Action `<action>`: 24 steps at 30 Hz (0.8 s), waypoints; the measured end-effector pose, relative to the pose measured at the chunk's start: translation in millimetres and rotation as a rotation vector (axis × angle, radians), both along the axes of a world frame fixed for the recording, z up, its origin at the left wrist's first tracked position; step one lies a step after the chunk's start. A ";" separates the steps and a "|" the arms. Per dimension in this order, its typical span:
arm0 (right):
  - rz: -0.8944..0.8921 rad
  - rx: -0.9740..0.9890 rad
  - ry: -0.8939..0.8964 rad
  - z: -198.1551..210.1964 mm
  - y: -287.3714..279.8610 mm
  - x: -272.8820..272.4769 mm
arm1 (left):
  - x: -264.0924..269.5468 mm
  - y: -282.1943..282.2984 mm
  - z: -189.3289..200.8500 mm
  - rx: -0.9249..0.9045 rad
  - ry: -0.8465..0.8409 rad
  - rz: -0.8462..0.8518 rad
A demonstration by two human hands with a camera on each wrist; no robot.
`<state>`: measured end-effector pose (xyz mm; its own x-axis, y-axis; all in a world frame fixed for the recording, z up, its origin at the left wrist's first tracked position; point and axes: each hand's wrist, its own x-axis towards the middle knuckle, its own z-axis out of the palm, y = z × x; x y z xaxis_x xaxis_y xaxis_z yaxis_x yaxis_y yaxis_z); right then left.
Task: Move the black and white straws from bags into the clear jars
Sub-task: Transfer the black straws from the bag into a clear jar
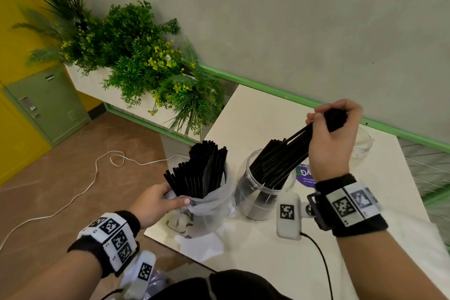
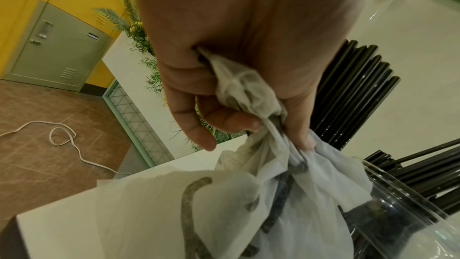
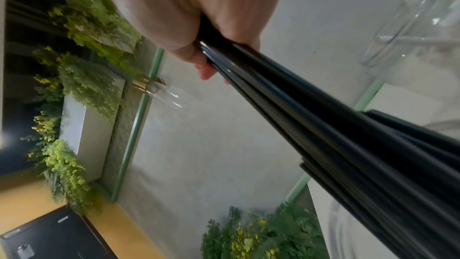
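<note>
The step in hand is the drop-off of a handful of black straws into a clear jar. The right hand (image 1: 331, 136) has its fingers curled tight round the top ends of a bundle of black straws (image 1: 295, 143), held at a slant — the lower ends already reach down through the mouth of the clear plastic jar (image 1: 255, 198), which stands on the white table (image 1: 243, 256) and already holds other black straws leaning against its wall. The right wrist view shows the same clamp from behind: thumb and fingers wrapped round the glossy bundle.

The left hand (image 1: 155, 203) pinches a bunched fold of the thin translucent plastic bag (image 1: 207, 204) just left of the jar, thumb and fingers closed on the film, steadying it upright. Many more black straws (image 1: 202, 170) stand in that bag, so by my reading the task is well short of done. No white straws can be made out. A second clear jar (image 1: 364, 146) shows only partly beyond the right hand.

The next move likely calls for tipping the bundle more upright over the mouth and then loosening the fingers so the straws slide in — released too early, at this slant, some could catch on the rim or fan out over it. After that the right hand would go back to the bag for another handful.
</note>
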<state>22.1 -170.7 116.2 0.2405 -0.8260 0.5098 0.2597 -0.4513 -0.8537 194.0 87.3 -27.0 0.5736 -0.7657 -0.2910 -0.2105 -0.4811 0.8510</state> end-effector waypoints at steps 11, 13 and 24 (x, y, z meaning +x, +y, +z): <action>0.032 -0.109 0.224 -66.8 29.3 1.7 | -0.4 3.7 -3.7 0.038 -0.014 -0.011; 0.054 -0.084 0.284 -80.7 30.5 1.3 | -1.7 3.9 -2.4 0.040 -0.018 -0.007; 0.185 -0.086 0.540 -96.3 2.7 6.1 | -5.2 0.4 3.0 0.044 -0.040 -0.005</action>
